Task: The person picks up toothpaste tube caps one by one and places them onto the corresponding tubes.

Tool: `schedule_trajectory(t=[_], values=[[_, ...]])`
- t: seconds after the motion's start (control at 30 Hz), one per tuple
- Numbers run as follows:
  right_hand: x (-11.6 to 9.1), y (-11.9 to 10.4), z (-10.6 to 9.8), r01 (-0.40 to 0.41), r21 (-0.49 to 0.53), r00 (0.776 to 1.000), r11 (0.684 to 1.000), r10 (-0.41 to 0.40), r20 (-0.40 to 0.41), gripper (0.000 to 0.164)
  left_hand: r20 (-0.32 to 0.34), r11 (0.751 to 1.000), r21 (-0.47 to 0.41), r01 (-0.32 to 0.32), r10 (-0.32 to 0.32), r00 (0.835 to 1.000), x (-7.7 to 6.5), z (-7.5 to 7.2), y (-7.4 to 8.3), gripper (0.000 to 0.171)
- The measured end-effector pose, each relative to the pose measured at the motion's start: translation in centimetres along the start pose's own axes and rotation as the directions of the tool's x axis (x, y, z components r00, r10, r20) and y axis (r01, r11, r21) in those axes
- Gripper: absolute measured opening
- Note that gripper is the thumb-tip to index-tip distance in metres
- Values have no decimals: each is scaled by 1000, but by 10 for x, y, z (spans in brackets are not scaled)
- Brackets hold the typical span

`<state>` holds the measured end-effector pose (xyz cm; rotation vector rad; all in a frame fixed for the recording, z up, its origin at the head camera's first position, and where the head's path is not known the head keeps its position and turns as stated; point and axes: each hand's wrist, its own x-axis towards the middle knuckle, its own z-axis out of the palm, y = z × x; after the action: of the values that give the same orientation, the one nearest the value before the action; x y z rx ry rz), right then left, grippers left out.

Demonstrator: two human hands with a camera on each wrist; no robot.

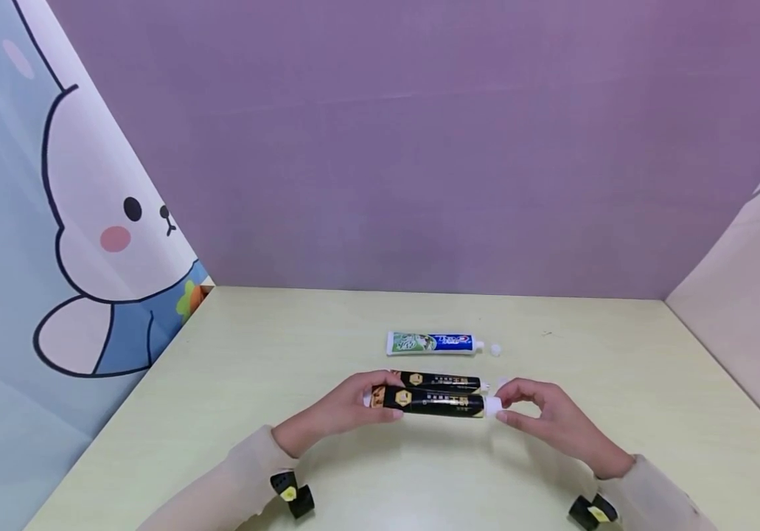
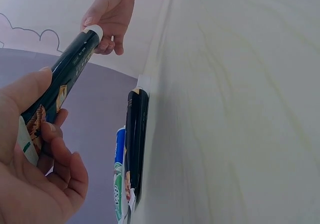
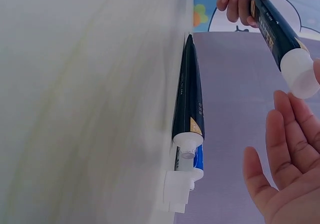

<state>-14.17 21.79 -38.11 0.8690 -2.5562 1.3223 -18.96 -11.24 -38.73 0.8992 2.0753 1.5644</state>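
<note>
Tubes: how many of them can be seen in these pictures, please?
3. A blue-and-green tube lies farthest back on the table, a black tube lies in front of it, and a second black tube is held above the table by the left hand.

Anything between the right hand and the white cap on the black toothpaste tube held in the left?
Nothing visible: the right hand is right at the white cap. The other black toothpaste tube lies on the table beyond the held tube, not between.
</note>
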Motion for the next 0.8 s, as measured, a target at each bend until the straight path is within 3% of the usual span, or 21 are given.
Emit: schedule_trajectory(t=[0.27, 0.57, 0.8], values=[[0, 3, 0, -29, 44, 998, 999, 27, 50, 7, 4, 1000, -3, -18, 18, 1000, 2, 1, -5, 26], [1, 5, 0, -11, 107, 995, 994, 1, 101, 16, -2, 1000, -9, -15, 15, 1000, 2, 3, -6, 27], [2, 7, 1, 13, 88, 995, 996, -21, 97, 22, -9, 1000, -8, -15, 15, 1000, 3, 3, -7, 27]])
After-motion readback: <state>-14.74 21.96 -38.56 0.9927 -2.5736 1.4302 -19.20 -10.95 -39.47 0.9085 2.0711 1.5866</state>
